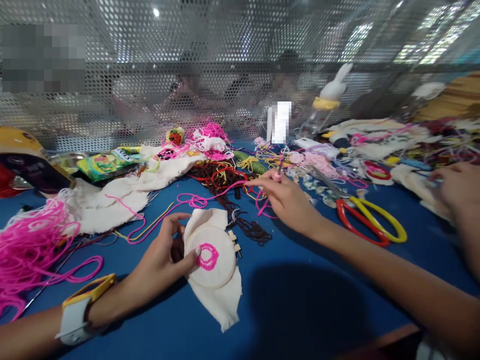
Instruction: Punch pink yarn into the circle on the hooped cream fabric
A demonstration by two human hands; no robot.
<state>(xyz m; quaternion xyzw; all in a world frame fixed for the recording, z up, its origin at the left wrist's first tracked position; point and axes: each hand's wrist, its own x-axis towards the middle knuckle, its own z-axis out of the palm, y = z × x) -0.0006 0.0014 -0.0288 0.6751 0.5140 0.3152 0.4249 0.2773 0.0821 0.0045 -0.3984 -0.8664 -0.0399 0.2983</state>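
The left hand (161, 260) gripped the hoop (212, 257) at its rim. The right hand (287, 197) pinched pink yarn (195, 201) (bare blue worktop (300, 300) lay near).

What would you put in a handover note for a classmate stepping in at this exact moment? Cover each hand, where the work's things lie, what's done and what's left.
Left hand: grips the embroidery hoop on the blue table, thumb on its rim.
Right hand: pinches a small tool, with pink yarn trailing from it towards the hoop.
Scissors: lie right of that hand.
Done: a pink ring stitched on the cloth.
Left: the ring's centre is bare.
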